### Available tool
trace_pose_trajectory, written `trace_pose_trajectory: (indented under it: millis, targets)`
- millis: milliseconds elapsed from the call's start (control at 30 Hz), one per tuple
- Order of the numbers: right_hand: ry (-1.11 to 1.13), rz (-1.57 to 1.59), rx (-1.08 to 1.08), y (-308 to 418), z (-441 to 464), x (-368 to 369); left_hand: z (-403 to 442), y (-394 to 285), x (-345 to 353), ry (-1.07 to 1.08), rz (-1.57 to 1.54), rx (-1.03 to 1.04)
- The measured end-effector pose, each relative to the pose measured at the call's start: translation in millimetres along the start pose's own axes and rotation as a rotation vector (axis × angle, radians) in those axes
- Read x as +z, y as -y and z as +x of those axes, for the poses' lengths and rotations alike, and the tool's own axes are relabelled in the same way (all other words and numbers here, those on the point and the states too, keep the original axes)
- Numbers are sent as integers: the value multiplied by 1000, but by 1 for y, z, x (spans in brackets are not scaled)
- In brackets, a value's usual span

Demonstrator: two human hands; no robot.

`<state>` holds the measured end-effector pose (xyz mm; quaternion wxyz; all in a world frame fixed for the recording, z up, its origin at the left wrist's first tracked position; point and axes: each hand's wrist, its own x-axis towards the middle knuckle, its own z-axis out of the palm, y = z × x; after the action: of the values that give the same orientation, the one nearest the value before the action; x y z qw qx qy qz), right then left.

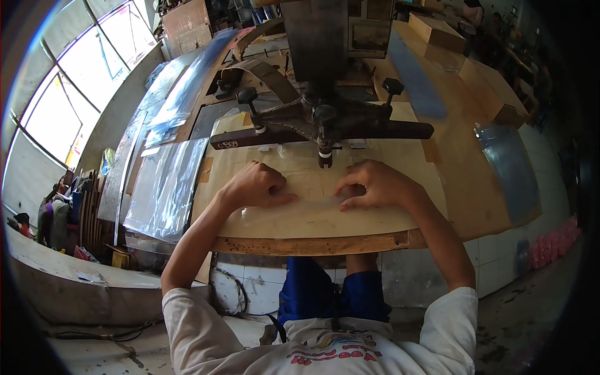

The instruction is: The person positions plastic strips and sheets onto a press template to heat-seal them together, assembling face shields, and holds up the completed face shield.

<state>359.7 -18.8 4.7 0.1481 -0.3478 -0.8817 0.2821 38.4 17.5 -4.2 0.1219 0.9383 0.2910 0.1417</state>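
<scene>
Head camera: pretty bright on the far left, where a gridded window (pixel 87 75) let the daylight in.
Stuff by the wall: a jumbled heap of odds and ends (pixel 59 219) stood under that window, too cluttered for me to sort out.
Clear sheets: a shiny stack of clear plastic (pixel 165 184) lay flat on the bench, just left of my pale board (pixel 232 167).
Left hand: my left hand (pixel 259 186) was over the board, fingers curled under and thumb pointing inward. Honestly can't tell if it was pinching anything.
Film: what looked like a thin, see-through film (pixel 314 202) sat on the board between my two hands, blurry enough that its outline got lost.
Press head: a dark metal bar (pixel 369 131) with black knobs (pixel 392 86) ran crosswise above the board, just beyond my fingers.
Right hand: my right hand (pixel 375 185) mirrored the other one, index and thumb bent into a C beside the film. Couldn't tell whether it had a grip on it.
Boxes: an open brown box (pixel 494 90) stood toward the back right.
Blue sheets: some bluish plastic (pixel 507 169) lay along the right edge of the bench.
Pink pile: a bunch of pink stuff (pixel 555 242) was down low, far right.
</scene>
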Motion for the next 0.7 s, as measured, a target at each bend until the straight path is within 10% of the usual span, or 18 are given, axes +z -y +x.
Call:
trace_pose_trajectory:
  millis: [700]
  targets:
    - [-13, -38, -15, -1, 2, 1, -1, -4, -3, 3, 138, 57]
